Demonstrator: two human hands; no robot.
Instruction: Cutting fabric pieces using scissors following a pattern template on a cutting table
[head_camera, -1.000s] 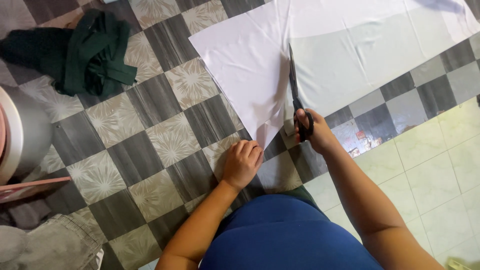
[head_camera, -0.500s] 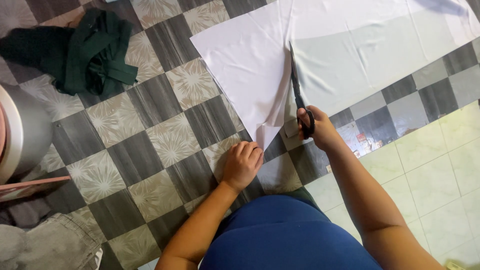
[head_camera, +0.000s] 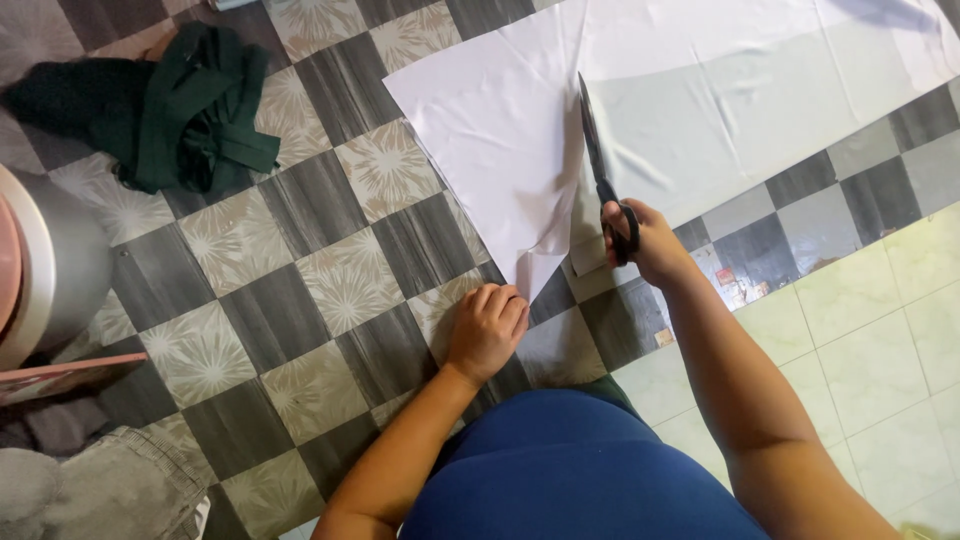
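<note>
Nearest the camera, the left hand (head_camera: 487, 330) rests on the checkered floor (head_camera: 300, 290), its fingers (head_camera: 510, 312) curled loosely under and holding nothing, just below the pointed lower corner of the white fabric (head_camera: 500, 150). A little farther out and to the right, the right hand (head_camera: 645, 243) has its fingers closed through the black handle loops of a pair of scissors (head_camera: 598, 170). The scissors lie with their long axis running almost straight away from the person, leaning slightly leftward, handles near and tips pointing far up the cloth. The blades appear nearly together, seated in the slit that divides the triangular flap on the left from the wider sheet on the right. The fabric is spread flat on the floor, reaching past the top edge of the view. Beyond the left hand, well apart at the far left, a crumpled dark green garment (head_camera: 180, 110) sits on the tiles, and a round metal container (head_camera: 55, 265) stands at the left edge.
</note>
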